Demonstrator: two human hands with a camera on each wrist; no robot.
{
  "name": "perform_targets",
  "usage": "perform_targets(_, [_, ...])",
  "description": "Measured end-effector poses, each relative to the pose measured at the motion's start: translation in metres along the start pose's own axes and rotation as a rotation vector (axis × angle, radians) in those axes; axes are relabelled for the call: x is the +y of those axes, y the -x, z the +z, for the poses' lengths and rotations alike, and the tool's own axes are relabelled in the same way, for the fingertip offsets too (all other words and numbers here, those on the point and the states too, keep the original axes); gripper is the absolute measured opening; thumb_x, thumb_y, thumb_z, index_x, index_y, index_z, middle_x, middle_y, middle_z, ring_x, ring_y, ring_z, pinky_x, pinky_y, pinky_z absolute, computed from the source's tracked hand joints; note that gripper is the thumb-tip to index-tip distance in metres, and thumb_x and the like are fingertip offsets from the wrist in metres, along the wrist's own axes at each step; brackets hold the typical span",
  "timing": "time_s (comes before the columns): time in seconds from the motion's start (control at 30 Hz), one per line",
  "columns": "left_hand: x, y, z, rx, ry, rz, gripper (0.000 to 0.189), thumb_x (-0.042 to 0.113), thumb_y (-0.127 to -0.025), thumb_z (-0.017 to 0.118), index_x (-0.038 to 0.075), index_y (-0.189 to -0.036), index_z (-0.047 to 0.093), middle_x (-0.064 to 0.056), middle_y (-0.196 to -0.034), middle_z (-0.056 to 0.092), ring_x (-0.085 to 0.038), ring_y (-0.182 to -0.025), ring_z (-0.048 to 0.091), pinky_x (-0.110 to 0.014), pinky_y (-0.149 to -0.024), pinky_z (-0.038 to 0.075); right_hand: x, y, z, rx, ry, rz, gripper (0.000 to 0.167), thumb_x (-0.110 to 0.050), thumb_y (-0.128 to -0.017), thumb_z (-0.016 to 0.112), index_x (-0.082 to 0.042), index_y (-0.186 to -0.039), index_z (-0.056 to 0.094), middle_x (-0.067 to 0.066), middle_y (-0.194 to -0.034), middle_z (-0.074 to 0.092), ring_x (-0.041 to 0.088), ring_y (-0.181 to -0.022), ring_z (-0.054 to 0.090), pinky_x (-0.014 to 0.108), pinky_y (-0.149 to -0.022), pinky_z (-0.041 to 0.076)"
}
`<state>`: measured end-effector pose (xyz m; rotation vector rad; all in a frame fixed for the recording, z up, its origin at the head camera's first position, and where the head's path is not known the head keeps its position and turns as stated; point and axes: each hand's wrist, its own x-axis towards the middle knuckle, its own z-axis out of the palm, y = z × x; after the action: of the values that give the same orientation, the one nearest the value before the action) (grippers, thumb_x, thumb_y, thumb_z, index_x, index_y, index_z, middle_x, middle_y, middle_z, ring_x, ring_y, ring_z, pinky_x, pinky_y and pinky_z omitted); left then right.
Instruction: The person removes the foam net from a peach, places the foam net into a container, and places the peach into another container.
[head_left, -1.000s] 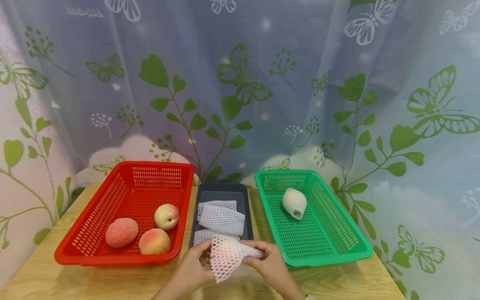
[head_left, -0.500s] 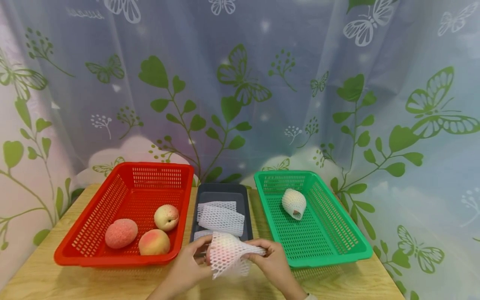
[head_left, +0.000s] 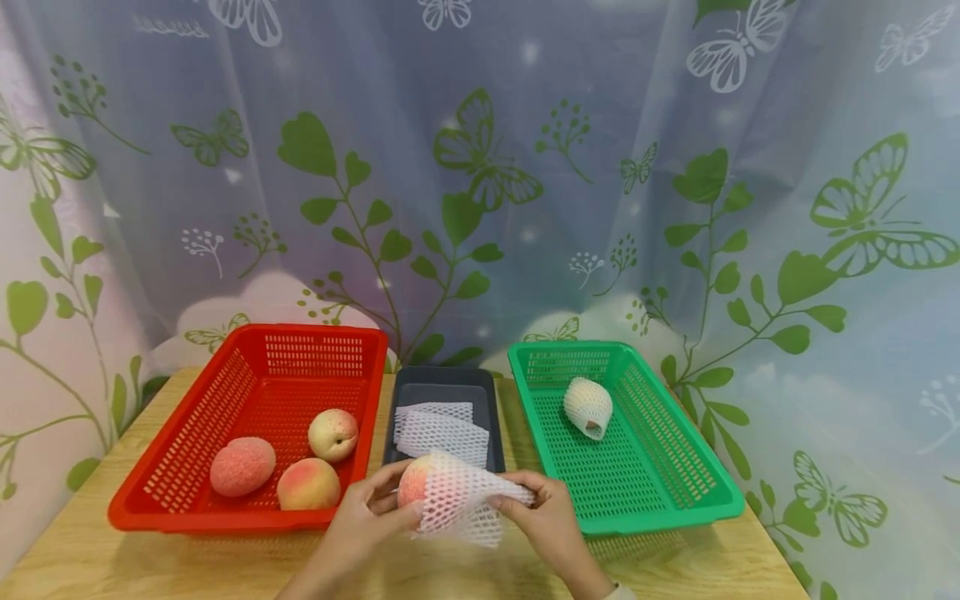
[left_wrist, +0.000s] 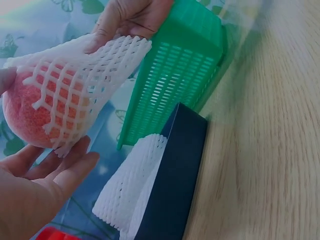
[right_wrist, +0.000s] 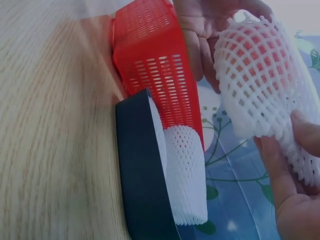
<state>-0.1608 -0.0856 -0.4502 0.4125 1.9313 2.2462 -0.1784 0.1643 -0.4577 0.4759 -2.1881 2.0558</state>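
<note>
Above the table's front, my left hand [head_left: 367, 517] holds a pink and yellow peach [head_left: 413, 483] between thumb and fingers. White foam netting [head_left: 453, 493] covers the peach's right part, while its left side shows bare. My right hand [head_left: 549, 523] pinches the narrow, gathered end of that netting. In the left wrist view, the left fingers [left_wrist: 70, 165] curve under the peach [left_wrist: 30, 107], right at the net's cut edge. From the right wrist view, the right thumb [right_wrist: 306, 134] presses the bunched foam [right_wrist: 295, 145].
Several peaches, including one at the near rim [head_left: 309, 484], lie in a red basket [head_left: 375, 400] on the left. Behind the hands, a dark tray [head_left: 444, 375] holds folded foam nets [head_left: 442, 435]. A green basket [head_left: 675, 454] on the right contains one netted fruit [head_left: 588, 407].
My left hand has shifted slightly left. More of the peach's left side now shows outside the netting. My right hand keeps its pinch on the gathered end, nearly in place.
</note>
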Motion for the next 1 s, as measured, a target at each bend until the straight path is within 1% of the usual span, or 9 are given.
perform_targets(0.1, [0.003,0.001,-0.001,0.037,0.005,-0.015,0.059,0.009,-0.088,0.067,-0.008,-0.138,0.042,-0.022,-0.126,0.057,-0.015,-0.102,0.064,-0.03,-0.082,0.055,-0.002,-0.001,0.0,0.01,-0.011,0.033,0.028,0.001,-0.077,0.076,0.015,-0.099,0.066,-0.008,-0.086,0.071,0.006,-0.077,0.064,0.02,-0.065,0.055])
perform_targets(0.27, [0.008,0.003,-0.004,0.125,0.004,-0.057,0.057,0.011,-0.089,0.066,-0.005,-0.139,0.042,-0.021,-0.129,0.056,-0.021,-0.11,0.06,-0.027,-0.086,0.053,-0.006,-0.003,-0.002,0.045,-0.006,0.095,0.027,-0.001,-0.077,0.076,0.011,-0.099,0.067,-0.005,-0.086,0.071,0.008,-0.078,0.065,0.021,-0.068,0.055])
perform_targets(0.37, [0.011,0.003,-0.005,0.177,0.001,-0.068,0.055,0.011,-0.088,0.067,-0.003,-0.137,0.046,-0.02,-0.13,0.056,-0.024,-0.113,0.059,-0.025,-0.087,0.051,-0.007,-0.006,-0.005,0.061,0.015,0.095,0.024,-0.001,-0.078,0.075,0.009,-0.099,0.068,-0.003,-0.087,0.071,0.008,-0.079,0.066,0.021,-0.069,0.055])
perform_targets(0.47, [0.012,0.003,-0.006,0.213,0.005,-0.064,0.053,0.009,-0.087,0.067,-0.003,-0.135,0.048,-0.02,-0.128,0.058,-0.023,-0.111,0.06,-0.024,-0.087,0.051,-0.009,-0.009,-0.008,0.063,0.02,0.087,0.023,0.0,-0.079,0.074,0.007,-0.1,0.068,-0.002,-0.089,0.071,0.01,-0.08,0.066,0.021,-0.069,0.056])
perform_targets(0.53, [0.012,0.003,-0.007,0.222,0.004,-0.061,0.052,0.008,-0.087,0.067,-0.003,-0.134,0.049,-0.02,-0.127,0.059,-0.022,-0.11,0.061,-0.023,-0.086,0.051,-0.01,-0.011,-0.009,0.067,0.012,0.09,0.022,0.0,-0.079,0.074,0.007,-0.1,0.068,-0.001,-0.089,0.07,0.01,-0.08,0.066,0.022,-0.068,0.056])
perform_targets(0.63, [0.012,0.004,-0.009,0.219,0.001,-0.064,0.052,0.009,-0.087,0.066,-0.004,-0.134,0.048,-0.02,-0.126,0.059,-0.021,-0.108,0.061,-0.023,-0.087,0.051,-0.012,-0.013,-0.011,0.077,0.017,0.092,0.023,0.0,-0.08,0.074,0.006,-0.101,0.068,-0.001,-0.089,0.07,0.01,-0.079,0.066,0.021,-0.067,0.055])
perform_targets(0.73, [0.013,0.004,-0.011,0.221,-0.015,-0.066,0.053,0.009,-0.087,0.067,-0.005,-0.135,0.047,-0.021,-0.127,0.058,-0.021,-0.109,0.061,-0.023,-0.088,0.05,-0.013,-0.017,-0.013,0.091,0.035,0.072,0.023,0.0,-0.08,0.073,0.006,-0.101,0.068,-0.001,-0.089,0.07,0.008,-0.078,0.065,0.02,-0.066,0.055])
perform_targets(0.87, [0.016,0.005,-0.016,0.236,-0.043,-0.065,0.054,0.009,-0.088,0.066,-0.005,-0.135,0.047,-0.021,-0.127,0.058,-0.022,-0.11,0.06,-0.024,-0.088,0.051,-0.014,-0.023,-0.015,0.098,0.054,0.026,0.025,0.002,-0.081,0.072,0.008,-0.104,0.067,0.002,-0.091,0.068,0.008,-0.079,0.064,0.02,-0.064,0.054])
perform_targets(1.0, [0.02,0.005,-0.021,0.249,-0.078,-0.081,0.053,0.01,-0.088,0.067,-0.003,-0.136,0.048,-0.021,-0.13,0.056,-0.026,-0.115,0.058,-0.026,-0.09,0.051,-0.015,-0.029,-0.018,0.083,0.06,0.021,0.028,-0.001,-0.082,0.072,0.005,-0.109,0.066,0.006,-0.097,0.068,0.008,-0.082,0.064,0.021,-0.066,0.055])
